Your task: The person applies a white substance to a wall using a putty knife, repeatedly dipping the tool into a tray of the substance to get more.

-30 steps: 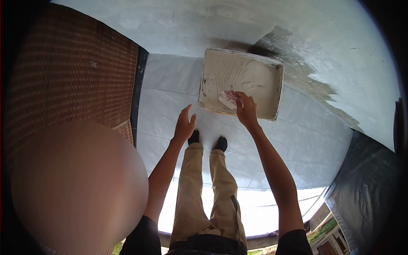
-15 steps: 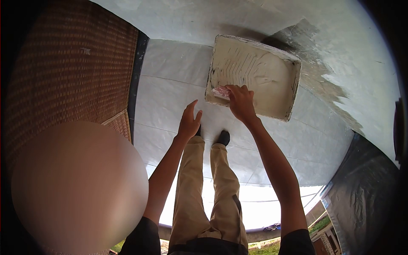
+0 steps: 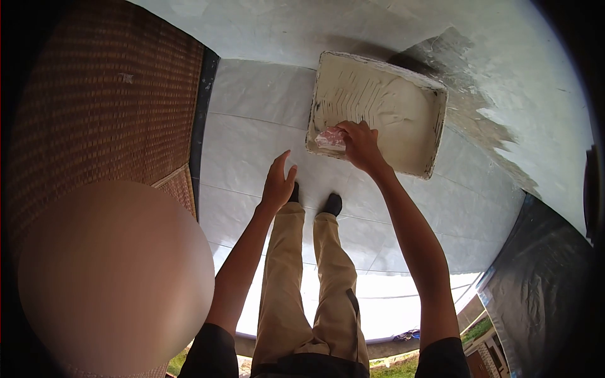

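A paint tray [image 3: 439, 135] with a ribbed floor and a coat of off-white paint stands on the floor, set slightly askew. Over its near left corner, my right hand [image 3: 362, 146] is closed on a small pinkish-white pad [image 3: 331, 137], which looks smeared with white. The fingers cover the pad's right end. My left hand [image 3: 278, 181] hovers to the left of the tray, holding nothing, with thumb and fingers apart.
Grey sheeting [image 3: 252, 126] covers the floor under the tray. A wall [image 3: 504, 69] with a bare, patchy strip rises behind it. On the left is a woven brown panel [image 3: 113, 101], and black sheeting [image 3: 535, 277] hangs at right. My shoes are just below the tray.
My right hand has shifted slightly right and up with the pad, still over the tray's near left corner. My left hand stays almost where it was, fingers apart.
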Demonstrator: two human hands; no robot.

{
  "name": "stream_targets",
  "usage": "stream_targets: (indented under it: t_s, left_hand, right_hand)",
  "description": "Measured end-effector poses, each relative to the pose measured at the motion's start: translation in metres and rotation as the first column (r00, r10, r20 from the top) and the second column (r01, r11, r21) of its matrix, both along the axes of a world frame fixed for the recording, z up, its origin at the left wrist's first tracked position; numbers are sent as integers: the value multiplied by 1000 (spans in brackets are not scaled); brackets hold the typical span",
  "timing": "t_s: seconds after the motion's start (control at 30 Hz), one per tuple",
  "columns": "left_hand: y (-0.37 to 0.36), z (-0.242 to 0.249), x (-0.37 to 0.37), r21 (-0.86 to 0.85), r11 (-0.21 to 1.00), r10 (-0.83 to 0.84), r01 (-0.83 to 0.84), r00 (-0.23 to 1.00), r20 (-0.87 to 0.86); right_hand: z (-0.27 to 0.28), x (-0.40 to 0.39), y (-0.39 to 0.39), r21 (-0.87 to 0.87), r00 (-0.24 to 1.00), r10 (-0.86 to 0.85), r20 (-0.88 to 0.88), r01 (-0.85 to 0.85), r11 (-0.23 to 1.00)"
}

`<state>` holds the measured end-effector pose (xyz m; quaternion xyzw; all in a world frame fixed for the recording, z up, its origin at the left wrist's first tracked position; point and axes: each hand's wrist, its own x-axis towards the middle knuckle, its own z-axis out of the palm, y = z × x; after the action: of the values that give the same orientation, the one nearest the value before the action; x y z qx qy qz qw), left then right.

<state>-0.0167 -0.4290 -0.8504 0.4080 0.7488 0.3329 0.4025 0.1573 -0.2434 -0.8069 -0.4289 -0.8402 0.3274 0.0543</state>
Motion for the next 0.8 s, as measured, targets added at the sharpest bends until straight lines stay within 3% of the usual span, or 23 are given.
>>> stream_targets:
  t_s: [0.3,0.6,0.67,0.8]
  left_hand:
    - [-5,2,0,-4,1000,-1,1,1000,0]
    - [-9,2,-2,-24,1000,7,-7,1000,8]
    - [-9,4,-3,-30,1000,8,-8,1000,8]
    - [-10,4,-3,-31,999,17,-16,1000,20]
  right_hand:
    - [5,2,5,-111,997,-51,49,57,992]
    - [-15,-10,2,-191,989,-110,-98,89,977]
    - [-27,-10,3,-393,934,-209,-289,83,916]
    - [-34,-9,-3,-554,843,-382,-380,123,824]
